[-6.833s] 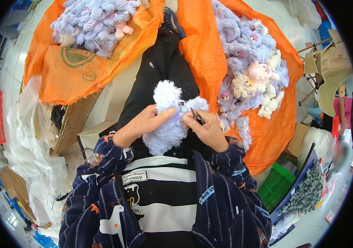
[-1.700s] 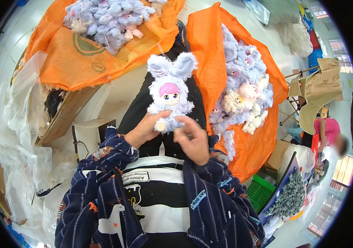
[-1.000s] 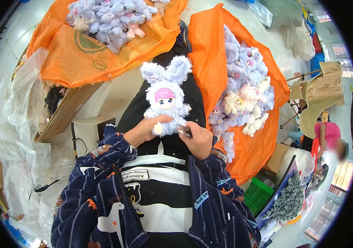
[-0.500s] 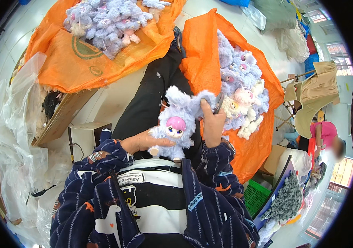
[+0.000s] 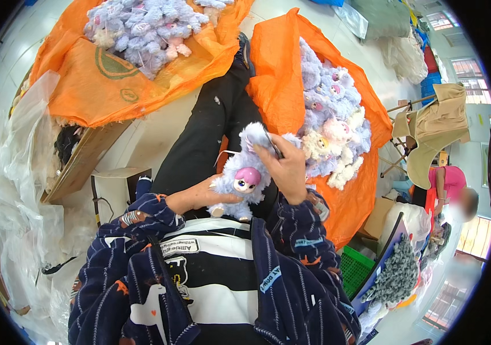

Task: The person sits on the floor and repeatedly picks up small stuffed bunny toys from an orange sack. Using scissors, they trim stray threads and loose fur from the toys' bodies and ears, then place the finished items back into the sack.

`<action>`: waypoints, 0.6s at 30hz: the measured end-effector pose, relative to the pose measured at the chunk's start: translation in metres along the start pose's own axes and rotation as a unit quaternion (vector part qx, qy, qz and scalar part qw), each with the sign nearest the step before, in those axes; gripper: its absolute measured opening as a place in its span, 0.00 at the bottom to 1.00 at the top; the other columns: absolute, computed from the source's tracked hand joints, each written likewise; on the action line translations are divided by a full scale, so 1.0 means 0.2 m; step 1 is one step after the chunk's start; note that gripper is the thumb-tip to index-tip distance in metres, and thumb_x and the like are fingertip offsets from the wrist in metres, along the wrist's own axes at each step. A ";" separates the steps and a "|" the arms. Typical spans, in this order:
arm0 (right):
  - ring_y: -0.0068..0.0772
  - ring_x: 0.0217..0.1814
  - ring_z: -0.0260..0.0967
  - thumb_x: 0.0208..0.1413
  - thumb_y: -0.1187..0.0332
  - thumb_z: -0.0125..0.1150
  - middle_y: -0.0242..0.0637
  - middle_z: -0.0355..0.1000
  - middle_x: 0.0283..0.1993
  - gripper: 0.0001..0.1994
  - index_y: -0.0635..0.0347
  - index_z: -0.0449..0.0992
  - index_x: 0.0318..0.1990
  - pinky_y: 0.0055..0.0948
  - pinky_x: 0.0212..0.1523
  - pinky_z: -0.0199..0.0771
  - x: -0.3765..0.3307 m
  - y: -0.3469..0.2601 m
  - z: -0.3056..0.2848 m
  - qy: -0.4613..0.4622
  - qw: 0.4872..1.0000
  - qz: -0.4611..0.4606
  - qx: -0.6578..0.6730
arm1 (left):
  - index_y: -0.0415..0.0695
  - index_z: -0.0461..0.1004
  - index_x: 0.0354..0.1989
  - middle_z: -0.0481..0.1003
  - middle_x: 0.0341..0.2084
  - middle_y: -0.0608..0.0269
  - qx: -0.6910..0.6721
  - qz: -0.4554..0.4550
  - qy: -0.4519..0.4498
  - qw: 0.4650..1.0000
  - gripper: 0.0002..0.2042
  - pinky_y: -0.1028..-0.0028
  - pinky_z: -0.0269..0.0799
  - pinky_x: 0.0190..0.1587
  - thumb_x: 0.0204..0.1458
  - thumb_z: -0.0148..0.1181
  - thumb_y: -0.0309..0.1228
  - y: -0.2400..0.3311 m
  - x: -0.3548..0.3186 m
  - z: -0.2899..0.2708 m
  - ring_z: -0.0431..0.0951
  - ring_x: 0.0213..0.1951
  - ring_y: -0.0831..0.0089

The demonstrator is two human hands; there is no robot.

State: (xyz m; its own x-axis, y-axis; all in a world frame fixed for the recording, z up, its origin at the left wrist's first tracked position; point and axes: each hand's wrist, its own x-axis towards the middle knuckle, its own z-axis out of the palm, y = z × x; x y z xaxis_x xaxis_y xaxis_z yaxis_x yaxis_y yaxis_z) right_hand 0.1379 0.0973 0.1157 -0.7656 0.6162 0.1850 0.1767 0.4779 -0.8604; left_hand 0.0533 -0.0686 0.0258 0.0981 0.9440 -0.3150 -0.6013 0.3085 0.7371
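Observation:
A fluffy lavender plush doll (image 5: 235,192) with a pink-capped molded face and long ears is upright over my lap. My left hand (image 5: 200,195) is closed round its lower body, thumb across the front. At the top of the doll, my right hand (image 5: 287,169) is closed on a small dark metal tool (image 5: 275,146) that looks like thread snips. Its fingers press against the plush at the ears, and the tool's tip lies beside the ear fur. A thin white strand (image 5: 222,154) stands out at the doll's left side.
Orange sacks full of similar plush dolls lie ahead, one at the far left (image 5: 84,69) and one at the right (image 5: 283,75). Clear plastic sheeting (image 5: 21,172) hangs at the left. A green crate (image 5: 355,267) and a folding chair (image 5: 438,126) stand at the right; another person (image 5: 451,183) is beyond.
My right hand has moved left and inward, from the outstretched ear to the doll's top. The stretched ear is no longer pulled out to the right. My left hand keeps its hold.

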 end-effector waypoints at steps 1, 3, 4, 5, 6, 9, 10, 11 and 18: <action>0.17 0.24 0.62 0.46 0.71 0.60 0.32 0.72 0.27 0.11 0.64 0.73 0.37 0.19 0.25 0.62 0.02 0.01 0.01 -0.003 1.000 0.029 0.009 | 0.39 0.65 0.50 0.71 0.42 0.63 0.027 0.007 -0.002 1.000 0.23 0.75 0.62 0.51 0.44 0.63 0.28 0.01 -0.01 -0.01 0.69 0.44 0.75; 0.17 0.23 0.62 0.49 0.68 0.58 0.29 0.69 0.21 0.09 0.67 0.73 0.32 0.19 0.23 0.61 0.05 0.03 0.02 0.030 0.992 0.094 0.082 | 0.39 0.66 0.49 0.72 0.41 0.62 0.079 0.020 -0.005 0.997 0.22 0.75 0.63 0.50 0.44 0.63 0.29 0.03 -0.02 -0.01 0.70 0.43 0.75; 0.16 0.22 0.61 0.49 0.68 0.58 0.28 0.68 0.21 0.09 0.66 0.73 0.30 0.19 0.22 0.59 0.06 0.04 0.02 0.030 0.987 0.135 0.084 | 0.39 0.66 0.49 0.72 0.41 0.63 0.091 0.025 -0.007 0.996 0.22 0.75 0.63 0.50 0.44 0.63 0.29 0.03 -0.02 -0.01 0.70 0.43 0.75; 0.16 0.22 0.60 0.49 0.68 0.58 0.27 0.66 0.20 0.09 0.66 0.73 0.29 0.18 0.21 0.58 0.07 0.06 0.01 0.029 0.980 0.177 0.086 | 0.39 0.66 0.48 0.72 0.41 0.63 0.102 0.031 -0.010 0.994 0.22 0.75 0.63 0.50 0.44 0.63 0.29 0.03 -0.02 -0.02 0.70 0.43 0.76; 0.15 0.21 0.59 0.49 0.67 0.58 0.27 0.65 0.19 0.09 0.66 0.73 0.27 0.18 0.21 0.57 0.08 0.07 0.00 0.029 0.972 0.217 0.088 | 0.39 0.67 0.48 0.72 0.41 0.63 0.113 0.036 -0.014 0.993 0.21 0.75 0.63 0.49 0.44 0.63 0.29 0.03 -0.02 -0.02 0.70 0.42 0.76; 0.14 0.17 0.56 0.48 0.68 0.58 0.24 0.65 0.20 0.07 0.62 0.71 0.29 0.16 0.18 0.55 0.09 0.18 0.06 0.098 0.873 0.343 0.332 | 0.39 0.65 0.48 0.72 0.40 0.63 0.108 0.064 -0.043 0.991 0.22 0.76 0.65 0.48 0.44 0.63 0.29 0.00 0.00 -0.02 0.70 0.42 0.77; 0.15 0.16 0.56 0.48 0.67 0.58 0.24 0.65 0.21 0.07 0.61 0.71 0.30 0.16 0.17 0.55 0.09 0.21 0.08 0.115 0.832 0.373 0.393 | 0.39 0.66 0.48 0.72 0.41 0.63 0.105 0.065 -0.038 0.992 0.22 0.76 0.64 0.49 0.44 0.63 0.29 0.00 0.01 -0.02 0.70 0.43 0.77; 0.15 0.16 0.58 0.48 0.66 0.58 0.25 0.66 0.24 0.09 0.62 0.70 0.33 0.15 0.17 0.56 0.09 0.23 0.09 0.100 0.812 0.393 0.419 | 0.39 0.66 0.48 0.72 0.41 0.63 0.101 0.066 -0.034 0.992 0.21 0.75 0.63 0.49 0.44 0.63 0.29 0.00 0.01 -0.02 0.70 0.43 0.77; 0.27 0.17 0.62 0.47 0.65 0.60 0.34 0.68 0.20 0.11 0.65 0.72 0.31 0.26 0.21 0.62 0.07 -0.01 0.01 -0.068 0.996 0.057 0.003 | 0.39 0.66 0.48 0.71 0.42 0.62 0.087 0.055 0.013 0.995 0.21 0.75 0.63 0.50 0.44 0.63 0.28 -0.05 0.02 -0.03 0.69 0.44 0.77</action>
State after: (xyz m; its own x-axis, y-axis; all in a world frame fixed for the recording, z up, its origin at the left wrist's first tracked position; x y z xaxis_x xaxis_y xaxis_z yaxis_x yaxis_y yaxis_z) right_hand 0.1262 0.1037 0.1182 -0.8176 0.5754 0.0205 0.2635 0.4057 -0.8752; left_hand 0.0544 -0.0687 0.0135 0.0168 0.9706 -0.2402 -0.4606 0.2207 0.8597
